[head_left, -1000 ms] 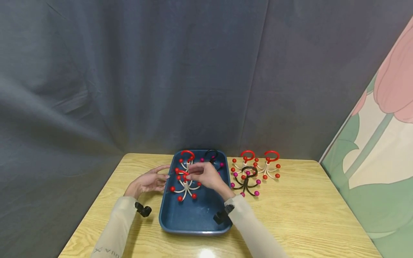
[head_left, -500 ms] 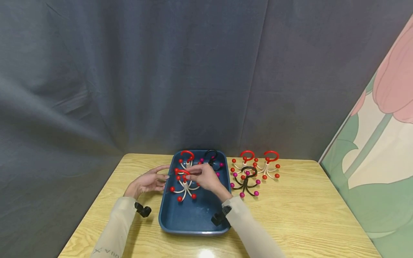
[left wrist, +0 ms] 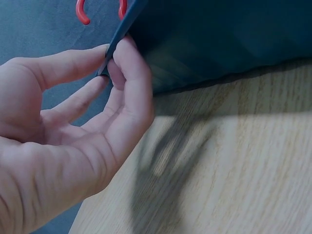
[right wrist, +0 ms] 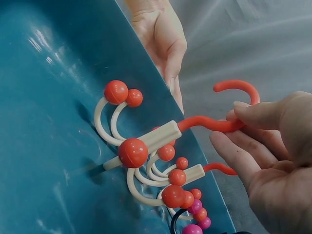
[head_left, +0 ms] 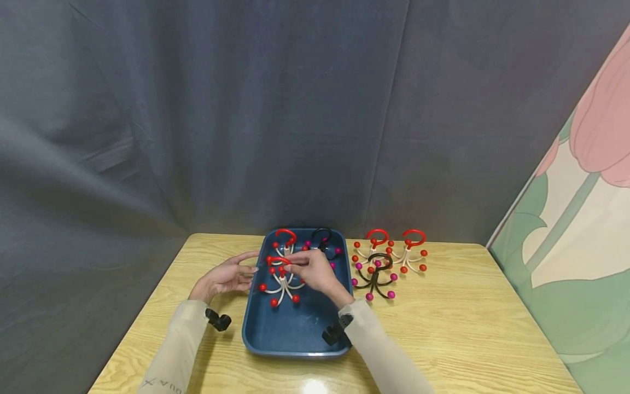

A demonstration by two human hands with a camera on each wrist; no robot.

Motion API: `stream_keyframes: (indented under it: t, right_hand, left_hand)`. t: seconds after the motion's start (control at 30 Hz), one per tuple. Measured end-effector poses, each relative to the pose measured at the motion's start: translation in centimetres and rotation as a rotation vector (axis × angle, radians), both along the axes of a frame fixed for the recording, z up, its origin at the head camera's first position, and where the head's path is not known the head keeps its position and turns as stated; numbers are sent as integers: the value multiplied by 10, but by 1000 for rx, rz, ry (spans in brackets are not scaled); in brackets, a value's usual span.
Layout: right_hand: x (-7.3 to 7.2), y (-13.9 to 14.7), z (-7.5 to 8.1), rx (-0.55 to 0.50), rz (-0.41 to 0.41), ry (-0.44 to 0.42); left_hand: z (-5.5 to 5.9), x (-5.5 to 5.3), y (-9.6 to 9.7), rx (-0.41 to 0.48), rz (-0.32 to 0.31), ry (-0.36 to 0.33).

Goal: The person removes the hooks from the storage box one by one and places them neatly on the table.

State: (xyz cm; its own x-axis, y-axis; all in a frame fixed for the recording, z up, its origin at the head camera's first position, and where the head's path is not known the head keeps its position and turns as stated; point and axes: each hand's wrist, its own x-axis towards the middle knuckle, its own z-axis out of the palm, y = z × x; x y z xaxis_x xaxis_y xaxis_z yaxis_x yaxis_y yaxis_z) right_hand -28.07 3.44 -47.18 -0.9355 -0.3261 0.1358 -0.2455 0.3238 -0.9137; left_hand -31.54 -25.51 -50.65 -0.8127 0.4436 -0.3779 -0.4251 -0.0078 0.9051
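My left hand [head_left: 226, 280] pinches the left rim of a dark blue plastic tray [head_left: 290, 332], with thumb and fingers on either side of the rim in the left wrist view. My right hand [head_left: 316, 271] is over the tray and holds a white hook hanger [right wrist: 161, 138] by its red hook. This hanger has several curved arms tipped with red balls, spread low over the tray floor. Behind it in the tray stand another white hanger [right wrist: 195, 173] with a red hook and a black hanger [head_left: 322, 241] with magenta balls, partly hidden by my right hand.
Right of the tray, on the wooden table [head_left: 467, 317], stand two white hangers with red hooks, including a far-right hanger [head_left: 407, 256], and a black hanger [head_left: 375, 279] with magenta balls. A grey curtain [head_left: 295, 109] hangs behind; a flower-patterned panel [head_left: 585, 235] is at right.
My right hand has shifted slightly left, and the red hook in its fingers has turned a little. My left hand and the tray have stayed in place.
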Motion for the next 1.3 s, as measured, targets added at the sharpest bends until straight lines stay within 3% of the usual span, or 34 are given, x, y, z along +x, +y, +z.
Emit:
stream_keyframes:
  t: [0.23,0.7,1.07,1.3]
  right_hand:
    - [1,2,0,-3,4,-21]
    - [3,6,8,-22,27,21]
    - [9,13,25,-13,31,20]
    - [12,17,33,5,34,63]
  left_hand:
    - [-1,1,0,-1,-2,16]
    - [-1,0,1,-15,6,18]
    - [-1,0,1,-17,13,20]
    - [-1,1,1,-13,1,29]
